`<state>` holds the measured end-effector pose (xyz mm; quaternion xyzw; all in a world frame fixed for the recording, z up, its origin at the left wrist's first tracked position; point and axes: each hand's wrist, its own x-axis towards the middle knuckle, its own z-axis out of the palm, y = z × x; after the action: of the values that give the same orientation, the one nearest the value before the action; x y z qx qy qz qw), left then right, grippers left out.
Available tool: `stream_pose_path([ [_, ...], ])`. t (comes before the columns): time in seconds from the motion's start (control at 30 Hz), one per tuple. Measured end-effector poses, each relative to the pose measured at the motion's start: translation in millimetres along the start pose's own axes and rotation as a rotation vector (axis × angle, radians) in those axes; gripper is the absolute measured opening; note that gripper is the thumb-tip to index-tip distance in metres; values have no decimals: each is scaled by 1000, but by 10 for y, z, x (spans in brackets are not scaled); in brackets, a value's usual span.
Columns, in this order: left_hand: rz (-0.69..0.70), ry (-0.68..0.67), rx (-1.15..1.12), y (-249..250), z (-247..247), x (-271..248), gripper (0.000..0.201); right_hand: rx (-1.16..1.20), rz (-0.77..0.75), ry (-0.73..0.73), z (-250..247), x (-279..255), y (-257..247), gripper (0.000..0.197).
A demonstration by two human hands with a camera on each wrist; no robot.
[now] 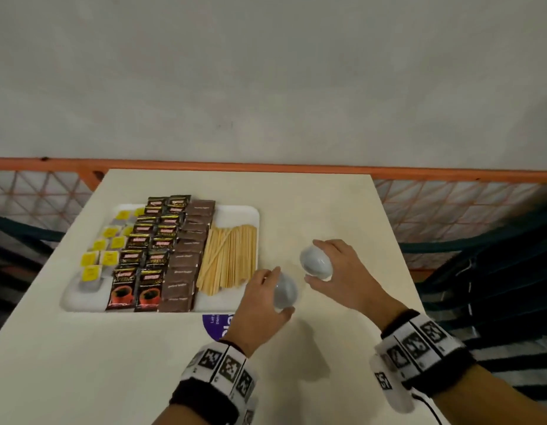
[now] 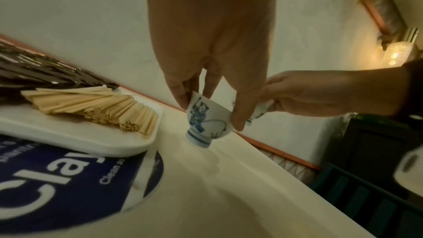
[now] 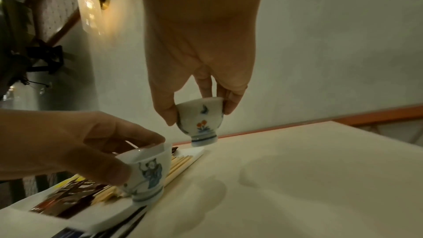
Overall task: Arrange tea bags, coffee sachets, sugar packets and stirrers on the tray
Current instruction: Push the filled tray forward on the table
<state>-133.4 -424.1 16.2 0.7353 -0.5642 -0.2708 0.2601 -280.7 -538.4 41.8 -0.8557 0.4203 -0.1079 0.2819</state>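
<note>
A white tray (image 1: pixel 235 213) on the table's left holds yellow-tagged tea bags (image 1: pixel 103 256), black coffee sachets (image 1: pixel 149 250), brown sugar packets (image 1: pixel 186 256) and wooden stirrers (image 1: pixel 229 259) in columns. Just right of the tray, my left hand (image 1: pixel 281 291) grips a small white cup with a blue figure (image 2: pixel 206 120) by its rim, tilted and lifted off the table. Farther right, my right hand (image 1: pixel 313 260) holds a second small cup painted with flowers (image 3: pixel 199 120), also in the air. The two cups hang close together.
A round blue sticker (image 1: pixel 218 325) lies on the cream table (image 1: pixel 327 210), partly under the tray's near edge. An orange rail with mesh (image 1: pixel 449 174) runs behind the table. Dark crates (image 1: pixel 480 286) stand off its right side.
</note>
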Motion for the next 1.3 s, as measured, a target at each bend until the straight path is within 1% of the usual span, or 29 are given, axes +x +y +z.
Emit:
stream_pose_path([
  [0.07, 9, -4, -15, -58, -7, 151, 73, 19, -7, -26, 63, 358, -40, 75],
  [0.17, 23, -5, -29, -157, -5, 286, 69, 25, 13, -86, 148, 736, -132, 75],
  [0.27, 21, -1, -93, -254, 17, 351, 65, 9, 27, -142, 241, 975, -176, 77],
  [0.4, 37, 7, -162, -318, 36, 417, 67, 8, 19, -195, 355, 1153, -182, 80],
  [0.57, 83, 19, -180, -370, 68, 478, 67, -14, 27, -250, 437, 1273, -159, 84],
  [0.7, 87, 52, -208, -436, 84, 516, 70, -22, 37, -271, 459, 1304, -130, 84],
  [0.8, 83, 85, -223, -482, 86, 551, 70, -4, 35, -251, 459, 1314, -110, 84],
  [1.0, 92, 77, -224, -501, 98, 619, 77, 22, 30, -228, 485, 1317, -92, 82],
  [1.17, 104, 66, -273, -504, 90, 618, 75, 62, 29, -209, 501, 1310, -63, 87],
  [1.3, 115, 56, -256, -531, 69, 540, 75, 98, 36, -174, 421, 1221, -75, 87],
])
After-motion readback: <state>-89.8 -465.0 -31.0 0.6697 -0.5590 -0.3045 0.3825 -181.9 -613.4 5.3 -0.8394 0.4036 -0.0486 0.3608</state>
